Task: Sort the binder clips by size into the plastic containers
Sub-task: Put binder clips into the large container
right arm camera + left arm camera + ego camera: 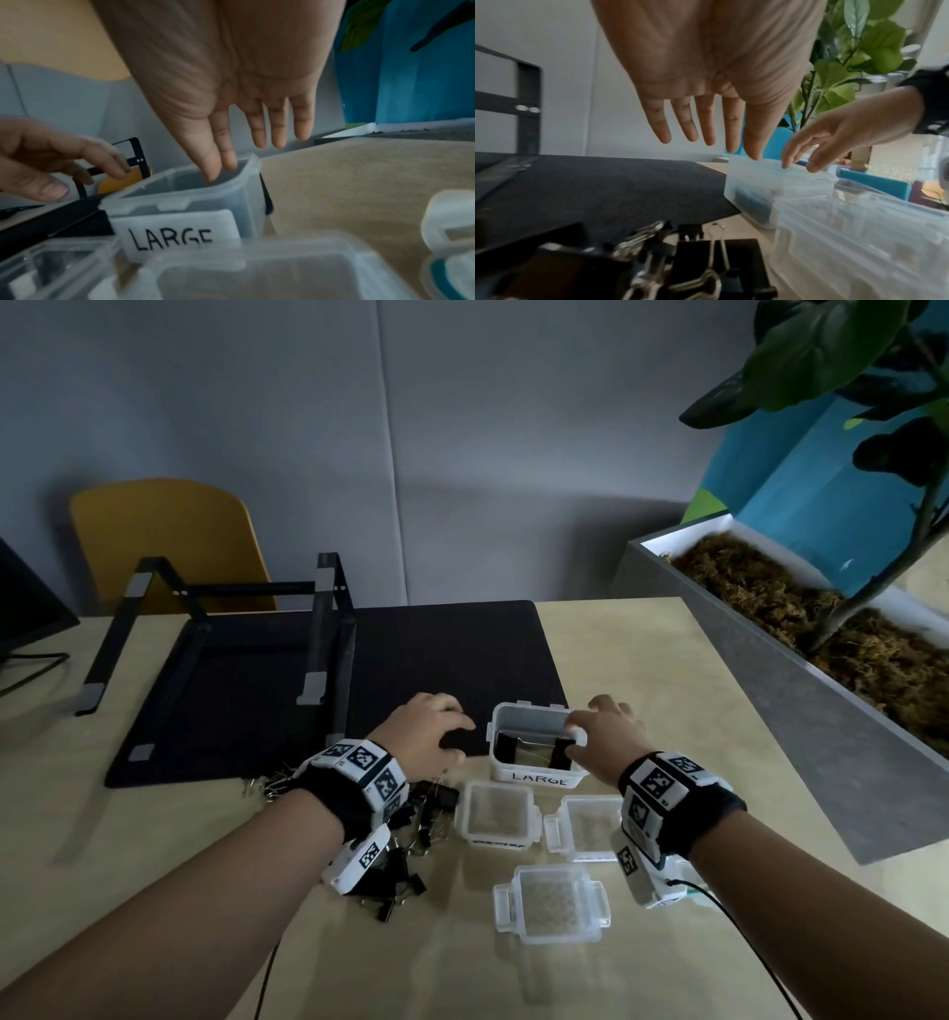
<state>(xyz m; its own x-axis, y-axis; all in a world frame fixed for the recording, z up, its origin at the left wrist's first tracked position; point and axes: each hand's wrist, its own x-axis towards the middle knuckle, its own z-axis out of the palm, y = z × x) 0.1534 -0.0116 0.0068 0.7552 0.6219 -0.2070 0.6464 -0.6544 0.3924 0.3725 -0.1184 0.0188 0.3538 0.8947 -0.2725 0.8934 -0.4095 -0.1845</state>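
Clips lie heaped on the table under the left wrist, beside three small tubs. One big clip already sits in the LARGE tub (label facing us). Right hand hovers at that tub's rim, fingers loosely extended, holding nothing. Left hand hangs open over the black mat, also holding nothing.

The head view was dim and curved at its edges, while both wrist views were brighter toward the right, with motion blur and defocused near foreground.
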